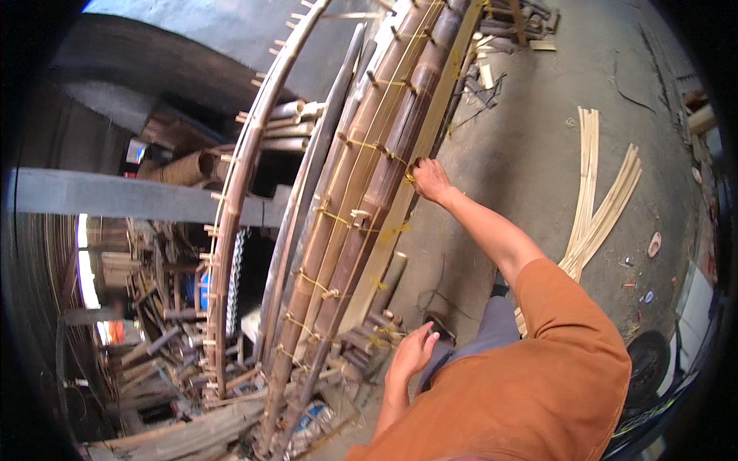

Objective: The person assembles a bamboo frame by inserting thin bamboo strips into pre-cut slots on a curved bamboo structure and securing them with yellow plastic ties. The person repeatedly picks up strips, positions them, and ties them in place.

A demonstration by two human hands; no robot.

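Long brown bamboo poles (350, 184) run side by side from the upper middle to the lower left, bound crosswise at intervals with thin yellow cord (332, 216). My right hand (432, 181) reaches out to the right edge of this bundle. Its fingers are closed at a loose end of yellow cord, against a pale bamboo strip (420, 154). Short wooden pegs (359, 216) stick out of the poles near the bindings. Lower down, my left hand (412, 352) hangs in front of my body, fingers loosely bent, with nothing visible in it.
On the floor to the right lie pale split bamboo strips (592, 223). A curved pole with pegs (227, 223) stands left of the bundle. Cut bamboo pieces (361, 349) are heaped below it, and more scrap wood (154, 307) is piled at the left. A grey beam (115, 192) crosses there.
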